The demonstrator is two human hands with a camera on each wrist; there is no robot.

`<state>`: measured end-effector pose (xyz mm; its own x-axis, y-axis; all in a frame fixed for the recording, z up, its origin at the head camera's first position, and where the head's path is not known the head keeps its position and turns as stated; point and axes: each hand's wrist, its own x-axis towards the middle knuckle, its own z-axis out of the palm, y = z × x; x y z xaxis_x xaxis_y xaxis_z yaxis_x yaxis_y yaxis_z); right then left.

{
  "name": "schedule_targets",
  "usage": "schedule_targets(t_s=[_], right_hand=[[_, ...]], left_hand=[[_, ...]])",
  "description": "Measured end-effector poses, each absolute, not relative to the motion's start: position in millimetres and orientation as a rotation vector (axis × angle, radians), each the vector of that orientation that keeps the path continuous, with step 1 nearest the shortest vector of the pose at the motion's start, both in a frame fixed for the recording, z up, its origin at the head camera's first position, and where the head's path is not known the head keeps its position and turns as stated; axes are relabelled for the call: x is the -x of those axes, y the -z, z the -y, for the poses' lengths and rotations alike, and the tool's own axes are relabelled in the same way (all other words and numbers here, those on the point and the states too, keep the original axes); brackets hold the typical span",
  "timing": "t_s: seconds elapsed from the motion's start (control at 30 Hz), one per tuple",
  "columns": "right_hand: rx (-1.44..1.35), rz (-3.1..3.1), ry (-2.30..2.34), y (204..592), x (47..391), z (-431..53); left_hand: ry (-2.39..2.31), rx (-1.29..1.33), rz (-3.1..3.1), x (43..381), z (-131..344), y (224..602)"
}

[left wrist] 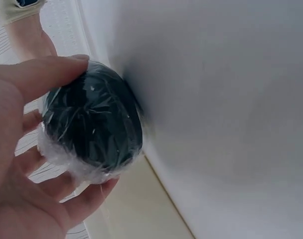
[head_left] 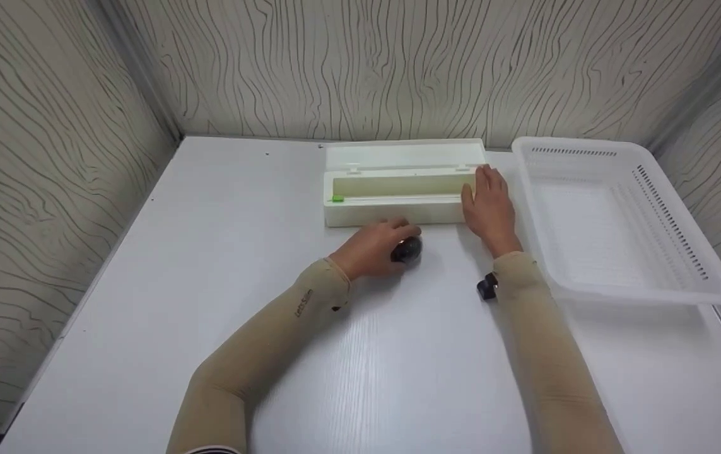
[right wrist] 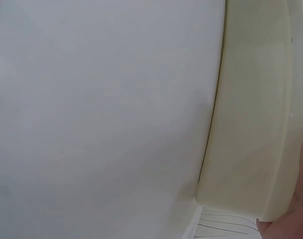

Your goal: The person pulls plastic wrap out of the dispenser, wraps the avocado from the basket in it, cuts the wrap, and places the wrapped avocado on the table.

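Observation:
A dark, round object wrapped in clear plastic film (left wrist: pixel 94 117) is held in my left hand (head_left: pixel 373 249), thumb over its top and fingers curled beneath. In the head view it sits low over the white table, just in front of a long cream box (head_left: pixel 392 215). That box lies with its lid (head_left: pixel 404 154) tipped back, and a small green slider (head_left: pixel 337 198) is at the left end of a thin white strip. My right hand (head_left: pixel 491 208) rests against the box's right end, fingers extended; the right wrist view shows only part of this hand (right wrist: pixel 293 214).
To the right of the box stands a white plastic basket (head_left: pixel 625 293) with slotted sides. Wood-patterned panels (head_left: pixel 335 69) rise behind the white table (head_left: pixel 221 233) and at both sides. A small black device (head_left: pixel 487 287) sits at my right wrist.

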<state>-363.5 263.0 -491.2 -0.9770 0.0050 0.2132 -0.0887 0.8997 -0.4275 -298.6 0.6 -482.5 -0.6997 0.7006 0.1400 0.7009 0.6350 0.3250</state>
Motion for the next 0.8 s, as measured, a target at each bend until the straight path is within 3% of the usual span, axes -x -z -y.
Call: schedule_targets(t_s=[0.8], right_hand=[[-0.062, 2.867, -0.637, 490.4, 364.2, -263.7]], left_hand=[[0.75, 1.13, 2.76, 295.7, 19.9, 468.7]])
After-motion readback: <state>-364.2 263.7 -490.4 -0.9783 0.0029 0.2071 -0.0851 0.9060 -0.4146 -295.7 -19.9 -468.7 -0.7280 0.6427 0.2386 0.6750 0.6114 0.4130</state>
